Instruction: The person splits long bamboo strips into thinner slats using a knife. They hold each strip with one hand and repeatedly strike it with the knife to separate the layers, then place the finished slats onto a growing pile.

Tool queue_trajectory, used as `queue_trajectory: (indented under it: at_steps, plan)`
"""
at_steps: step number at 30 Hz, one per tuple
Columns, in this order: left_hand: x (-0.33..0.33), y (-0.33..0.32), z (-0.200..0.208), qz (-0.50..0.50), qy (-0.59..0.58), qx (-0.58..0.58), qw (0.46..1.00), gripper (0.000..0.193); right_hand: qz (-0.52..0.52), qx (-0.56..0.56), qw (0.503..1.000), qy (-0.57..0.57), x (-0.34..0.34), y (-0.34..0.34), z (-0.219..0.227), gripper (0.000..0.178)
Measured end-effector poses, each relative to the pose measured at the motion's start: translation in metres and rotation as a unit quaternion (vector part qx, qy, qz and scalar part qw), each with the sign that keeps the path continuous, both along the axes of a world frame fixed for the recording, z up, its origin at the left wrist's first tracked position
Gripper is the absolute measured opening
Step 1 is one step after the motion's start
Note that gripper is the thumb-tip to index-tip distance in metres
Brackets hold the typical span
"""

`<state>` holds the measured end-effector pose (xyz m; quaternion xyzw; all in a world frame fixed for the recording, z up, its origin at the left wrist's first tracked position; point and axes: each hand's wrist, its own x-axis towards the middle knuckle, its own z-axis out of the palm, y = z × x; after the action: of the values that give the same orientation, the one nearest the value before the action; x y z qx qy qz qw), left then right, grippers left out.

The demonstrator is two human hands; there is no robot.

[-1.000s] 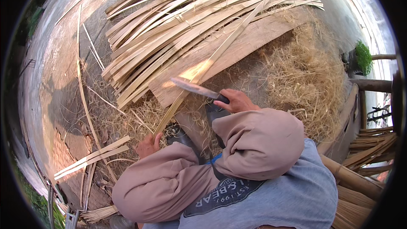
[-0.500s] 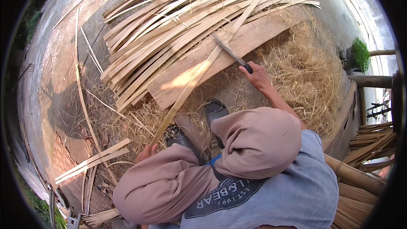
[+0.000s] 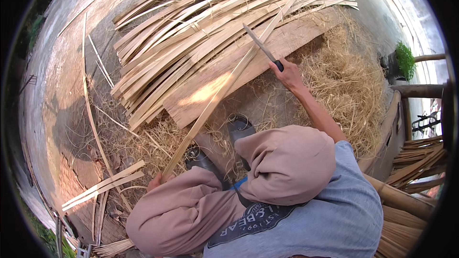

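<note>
My right hand (image 3: pixel 289 75) is closed round the black handle of a knife (image 3: pixel 260 45), whose long blade points up and to the left. That blade lies over or against a long, pale bamboo strip (image 3: pixel 210 107); whether it touches cannot be told. The strip runs slantwise from beside my left knee, across a wooden board (image 3: pixel 287 43), to the far pile. At its near end my left hand (image 3: pixel 155 181) grips it, partly hidden by my trouser leg. The board lies flat on the ground, in front of my feet.
Beyond the board is a wide pile of split bamboo strips (image 3: pixel 191 33). Curly shavings (image 3: pixel 344 81) heap up at the right, with more round my feet. Loose strips (image 3: pixel 103 186) lie at the left. Bamboo poles (image 3: pixel 401 196) and bundled strips (image 3: pixel 413 162) stand at the right.
My left hand has shifted down and left, drawing the bamboo strip toward me. My right hand has risen slightly with the knife, and its blade is tipped more upward.
</note>
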<state>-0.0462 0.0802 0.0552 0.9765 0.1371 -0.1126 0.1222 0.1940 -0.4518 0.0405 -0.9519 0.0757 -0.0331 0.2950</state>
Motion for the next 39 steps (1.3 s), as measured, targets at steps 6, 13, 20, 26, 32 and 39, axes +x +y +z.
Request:
queue_trajectory:
  at_steps: [6,13,20,26,32,39]
  plan:
    - [0.000,-0.003,-0.004,0.010,0.002,0.010,1.000,0.036,0.225,0.050,0.966,0.116,-0.128,0.111,-0.018,0.050]
    - [-0.005,0.017,-0.001,-0.001,0.001,-0.005,1.000,0.038,-0.022,0.006,0.999,0.041,-0.050,-0.001,-0.024,0.047]
    - [-0.018,0.033,0.003,0.014,0.009,-0.020,1.000,0.042,0.169,0.012,0.985,0.020,-0.056,0.050,-0.005,0.050]
    - [-0.076,0.112,0.007,0.065,0.035,-0.052,0.996,0.046,-0.144,-0.004,0.988,0.046,0.010,-0.067,-0.024,0.064]
    - [0.009,0.027,0.003,-0.086,-0.081,-0.042,0.992,0.047,-0.070,-0.065,0.995,0.001,0.005,-0.056,0.019,0.054]
    - [0.101,-0.023,0.019,-0.051,0.023,-0.192,0.980,0.037,-0.030,-0.070,0.997,0.005,-0.017,-0.030,-0.022,0.053]
